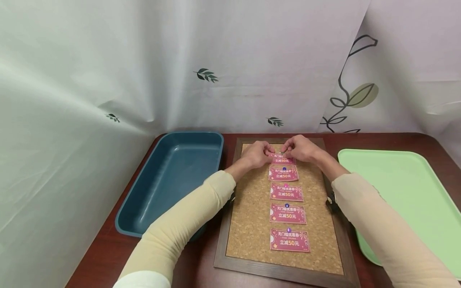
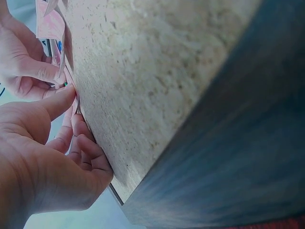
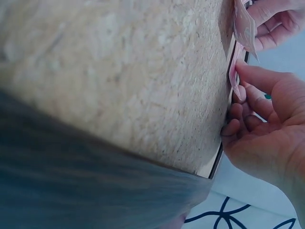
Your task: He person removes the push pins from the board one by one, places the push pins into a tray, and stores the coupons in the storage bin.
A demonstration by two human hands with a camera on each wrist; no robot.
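Note:
At the far end of a framed cork board [image 1: 248,224], both hands are at the topmost pink coupon [image 1: 279,161]. My left hand [image 1: 256,155] pinches its left side, the thumb on top and other fingers curled at the edge. On the opposite side, my right hand [image 1: 301,149] pinches the coupon's right part between thumb and finger; the coupon's edge [image 3: 233,78] bends up there. A small pale spot shows between the hands, too small to identify. Below, several matching coupons [image 1: 289,241] form a column, each under a push pin [image 1: 289,230] in blue, pink or purple.
A deep blue tray [image 1: 144,196] stands left of the board, and a flat light-green tray [image 1: 403,184] lies to the right. Dark clips [image 1: 332,202] show by the board's right side. A white patterned sheet [image 1: 230,96] hangs behind the dark red table [image 1: 97,256].

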